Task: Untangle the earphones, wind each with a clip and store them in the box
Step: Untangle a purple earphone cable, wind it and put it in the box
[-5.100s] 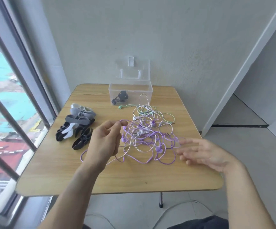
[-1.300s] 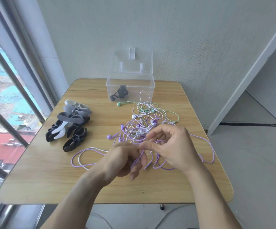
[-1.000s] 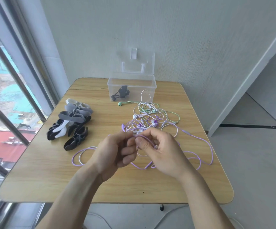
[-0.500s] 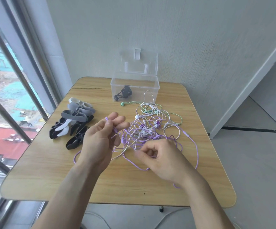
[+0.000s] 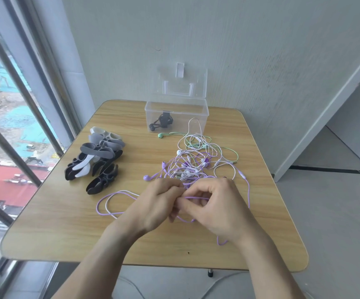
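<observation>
A tangle of purple, white and green earphones (image 5: pixel 196 162) lies in the middle of the wooden table (image 5: pixel 67 229). My left hand (image 5: pixel 155 206) and my right hand (image 5: pixel 215 208) meet at the tangle's near edge, each pinching a purple cord between fingertips. Loops of purple and white cord (image 5: pixel 114 203) trail to the left of my left hand. A clear plastic box (image 5: pixel 196 113) with its lid up stands at the back, holding one black wound earphone (image 5: pixel 161 123). A pile of black, grey and white clips (image 5: pixel 97 160) lies at the left.
A green earbud (image 5: pixel 160 135) lies just in front of the box. A window with bars runs along the left of the table. A wall is right behind the box, and an open doorway is at the right.
My left hand has come back down from the raised position to meet my right hand at the tangle's near edge. The cord loops at the left have spread out on the table again.
</observation>
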### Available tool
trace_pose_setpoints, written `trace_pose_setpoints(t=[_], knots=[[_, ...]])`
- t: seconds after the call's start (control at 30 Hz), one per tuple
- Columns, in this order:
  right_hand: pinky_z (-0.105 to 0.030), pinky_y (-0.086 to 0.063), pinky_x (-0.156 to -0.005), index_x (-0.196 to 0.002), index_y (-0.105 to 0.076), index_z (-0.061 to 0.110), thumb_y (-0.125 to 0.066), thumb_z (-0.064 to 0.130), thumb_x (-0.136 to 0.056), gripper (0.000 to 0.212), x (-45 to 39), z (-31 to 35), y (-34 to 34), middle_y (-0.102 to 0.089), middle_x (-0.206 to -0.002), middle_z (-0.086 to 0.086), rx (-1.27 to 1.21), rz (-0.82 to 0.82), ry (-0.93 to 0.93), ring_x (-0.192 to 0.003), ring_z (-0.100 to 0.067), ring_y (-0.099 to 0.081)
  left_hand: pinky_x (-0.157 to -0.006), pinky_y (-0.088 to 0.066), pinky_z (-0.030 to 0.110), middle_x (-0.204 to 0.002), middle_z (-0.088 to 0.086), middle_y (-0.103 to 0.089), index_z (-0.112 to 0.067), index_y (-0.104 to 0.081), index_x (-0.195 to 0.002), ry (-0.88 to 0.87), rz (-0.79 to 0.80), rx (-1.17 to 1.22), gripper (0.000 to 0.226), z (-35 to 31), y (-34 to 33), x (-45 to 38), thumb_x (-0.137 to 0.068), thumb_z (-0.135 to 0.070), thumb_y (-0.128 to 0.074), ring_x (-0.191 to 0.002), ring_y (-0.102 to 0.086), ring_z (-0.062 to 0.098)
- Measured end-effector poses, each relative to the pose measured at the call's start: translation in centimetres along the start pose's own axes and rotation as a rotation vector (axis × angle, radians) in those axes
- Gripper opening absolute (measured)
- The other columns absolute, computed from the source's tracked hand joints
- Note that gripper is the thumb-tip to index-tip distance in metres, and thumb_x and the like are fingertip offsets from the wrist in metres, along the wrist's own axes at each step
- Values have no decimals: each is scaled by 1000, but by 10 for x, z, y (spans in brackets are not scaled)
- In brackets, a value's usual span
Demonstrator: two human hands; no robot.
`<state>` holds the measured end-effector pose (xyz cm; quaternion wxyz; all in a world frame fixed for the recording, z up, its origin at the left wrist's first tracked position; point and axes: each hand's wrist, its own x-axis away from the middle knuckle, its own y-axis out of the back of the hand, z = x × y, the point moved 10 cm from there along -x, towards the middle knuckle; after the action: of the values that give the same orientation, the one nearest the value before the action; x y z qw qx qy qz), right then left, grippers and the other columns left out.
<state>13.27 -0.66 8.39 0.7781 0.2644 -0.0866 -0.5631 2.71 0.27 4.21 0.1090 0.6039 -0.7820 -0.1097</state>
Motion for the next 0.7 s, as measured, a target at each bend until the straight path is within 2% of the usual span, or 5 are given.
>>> trace_pose_setpoints(t=[0.1, 0.2, 0.33, 0.57, 0.7], knots=[[-20, -31, -45, -63, -68, 12, -88, 39, -72, 35, -1, -15, 22, -36, -41, 10, 5, -146, -71, -44, -10, -30, -49, -31, 26, -44, 3, -36, -2, -51, -62, 46, 32, 157, 52, 0, -4, 1, -93, -44, -41, -44, -33, 21], [-23, -33, -45, -65, -67, 18, -87, 46, -68, 36, -1, -21, 41, -36, -45, 10, 11, -259, -81, -45, -12, -33, -48, -22, 29, -50, 2, -25, -14, -38, -55, 34, 47, 195, 52, -1, -7, 1, -95, -47, -41, -46, -23, 20], [-45, -47, -45, -71, -65, 23, -79, 56, -71, 36, -1, -23, 50, -40, -53, 0, -34, -372, -59, -50, -29, -38, -46, -29, 20, -41, 5, -39, -19, -39, -44, 31, 134, 127, 64, -7, -16, 4, -106, -36, -39, -42, -33, 18], [-15, -29, -44, -86, -70, 14, -59, 44, -94, 33, -4, -43, 7, -49, -51, 13, -209, 13, -253, -40, -3, -36, -43, -20, 18, -55, -1, -22, -6, -52, -70, 26, 115, 317, 44, -11, -7, 4, -100, -38, -52, -49, -19, 16], [-20, -30, -45, -72, -63, 18, -49, 52, -96, 44, -5, -39, -4, -45, -53, 9, -99, 40, -229, -47, -9, -35, -49, -12, 27, -53, -1, -24, -14, -60, -71, 38, 123, 442, 42, -11, -8, 6, -100, -38, -42, -48, -23, 15]])
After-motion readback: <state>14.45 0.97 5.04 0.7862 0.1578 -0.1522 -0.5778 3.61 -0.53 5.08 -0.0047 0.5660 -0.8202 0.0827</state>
